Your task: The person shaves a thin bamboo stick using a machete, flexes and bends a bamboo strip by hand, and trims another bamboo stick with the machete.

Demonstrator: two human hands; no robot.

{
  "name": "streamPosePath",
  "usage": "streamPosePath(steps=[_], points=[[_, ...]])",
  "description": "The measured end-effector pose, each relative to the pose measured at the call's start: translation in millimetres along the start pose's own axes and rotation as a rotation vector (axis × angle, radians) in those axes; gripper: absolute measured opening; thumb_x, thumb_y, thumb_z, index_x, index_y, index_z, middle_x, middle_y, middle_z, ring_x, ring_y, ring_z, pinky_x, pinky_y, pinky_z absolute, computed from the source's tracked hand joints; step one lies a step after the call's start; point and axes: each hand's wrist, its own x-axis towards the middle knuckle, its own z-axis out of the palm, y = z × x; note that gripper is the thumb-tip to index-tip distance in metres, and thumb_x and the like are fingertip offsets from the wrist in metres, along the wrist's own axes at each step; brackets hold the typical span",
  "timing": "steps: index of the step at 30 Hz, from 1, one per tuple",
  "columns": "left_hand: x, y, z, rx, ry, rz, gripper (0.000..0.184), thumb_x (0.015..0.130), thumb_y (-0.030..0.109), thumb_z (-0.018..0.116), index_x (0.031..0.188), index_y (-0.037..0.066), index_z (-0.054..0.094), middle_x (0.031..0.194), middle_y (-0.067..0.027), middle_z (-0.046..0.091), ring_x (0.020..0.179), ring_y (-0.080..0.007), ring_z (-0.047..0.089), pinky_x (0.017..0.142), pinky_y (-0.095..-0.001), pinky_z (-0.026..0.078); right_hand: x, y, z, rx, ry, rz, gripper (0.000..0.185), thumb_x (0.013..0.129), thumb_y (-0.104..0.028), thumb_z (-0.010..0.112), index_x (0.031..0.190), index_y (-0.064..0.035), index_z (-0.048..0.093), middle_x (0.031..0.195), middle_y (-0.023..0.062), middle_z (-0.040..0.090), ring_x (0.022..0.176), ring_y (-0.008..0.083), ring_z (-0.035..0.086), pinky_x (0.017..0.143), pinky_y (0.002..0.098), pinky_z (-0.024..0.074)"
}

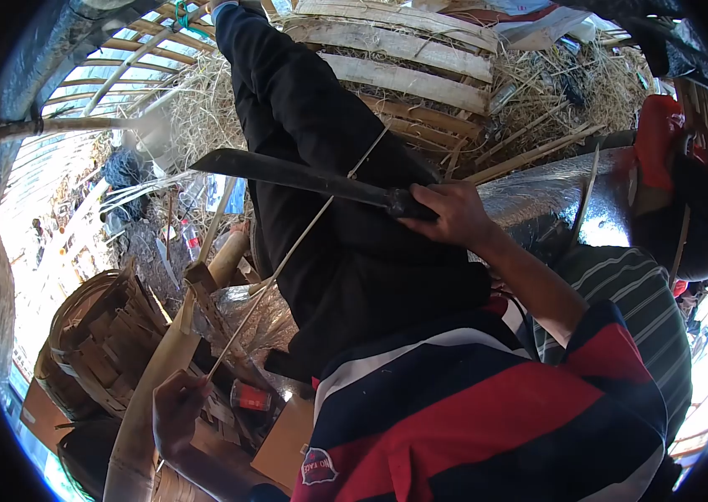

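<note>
My right hand (452, 212) is closed around the dark handle of a machete (287, 177). Its long blade points left above my black-trousered legs (312, 251). A thin bamboo strip (291, 253) runs up from my left hand (178, 410), whose thumb and fingers pinch its lower end. Further up, the strip crosses the blade not far from the handle and ends over my thigh. At the crossing I cannot tell whether strip and blade touch.
A woven basket (103, 335) and a thick bamboo pole (157, 376) stand at the left. Near my left arm are a red container (250, 396) and a cardboard box (284, 443). Wooden slats (404, 79) and straw (203, 109) lie beyond my legs. A striped cushion-like bundle (622, 309) is at my right.
</note>
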Motion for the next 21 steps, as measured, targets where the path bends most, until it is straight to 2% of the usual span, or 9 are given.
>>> streamPosePath(steps=[5, 7, 11, 13, 20, 21], points=[[-4, -9, -5, -0.013, -0.011, 0.025, 0.006, 0.083, -0.002, 0.069, 0.088, -0.005, 0.067, 0.069, 0.0035, 0.049, 0.059, -0.0006, 0.042, 0.051, -0.0199, 0.031, 0, 1, 0, 0.005, 0.009, -0.01, 0.042, 0.076, -0.038, 0.078, 0.098, -0.0055, 0.065, 0.061, 0.0052, 0.061, 0.053, 0.0253, 0.062, 0.049, 0.0363, 0.0485], [-8, -4, -5, 0.073, 0.036, -0.045, 0.006, 0.083, 0.0, 0.07, 0.087, -0.004, 0.067, 0.068, 0.004, 0.049, 0.058, -0.0005, 0.042, 0.049, -0.0195, 0.031, 0, 1, -1, 0.007, 0.015, -0.013, 0.042, 0.076, -0.038, 0.078, 0.098, -0.0054, 0.065, 0.061, 0.0052, 0.061, 0.053, 0.0253, 0.062, 0.049, 0.0363, 0.0484], [-12, 1, -9, 0.144, 0.024, -0.046, 0.007, 0.084, 0.001, 0.071, 0.084, -0.003, 0.065, 0.067, 0.0041, 0.049, 0.056, -0.0004, 0.043, 0.048, -0.0193, 0.031, -2, 2, -1, 0.009, 0.001, -0.004, 0.041, 0.076, -0.038, 0.078, 0.097, -0.0053, 0.065, 0.061, 0.0051, 0.061, 0.053, 0.0248, 0.062, 0.049, 0.0358, 0.0485], [-15, 1, -13, 0.091, 0.005, -0.112, 0.012, 0.083, 0.006, 0.067, 0.079, 0.003, 0.056, 0.066, 0.0021, 0.055, 0.055, -0.0006, 0.043, 0.046, -0.018, 0.029, -3, 2, -1, 0.013, 0.017, 0.004, 0.041, 0.076, -0.037, 0.079, 0.097, -0.0053, 0.065, 0.06, 0.005, 0.061, 0.053, 0.0247, 0.063, 0.048, 0.0356, 0.0486], [-26, -26, -23, 0.082, 0.041, -0.032, 0.01, 0.083, 0.004, 0.064, 0.077, 0.004, 0.056, 0.065, 0.0033, 0.053, 0.051, -0.0012, 0.042, 0.045, -0.0169, 0.027, -5, 3, -3, -0.005, 0.005, -0.002, 0.041, 0.076, -0.038, 0.079, 0.097, -0.0059, 0.064, 0.062, 0.0063, 0.062, 0.054, 0.0252, 0.064, 0.048, 0.0361, 0.0493], [-34, -35, -34, 0.03, 0.055, -0.06, 0.008, 0.083, 0.002, 0.067, 0.08, 0.002, 0.059, 0.064, 0.0022, 0.054, 0.051, -0.0016, 0.042, 0.045, -0.018, 0.029, -6, 3, -3, -0.011, -0.001, 0.012, 0.041, 0.077, -0.039, 0.078, 0.096, -0.0059, 0.064, 0.063, 0.0073, 0.062, 0.055, 0.0259, 0.065, 0.048, 0.0367, 0.0498]])
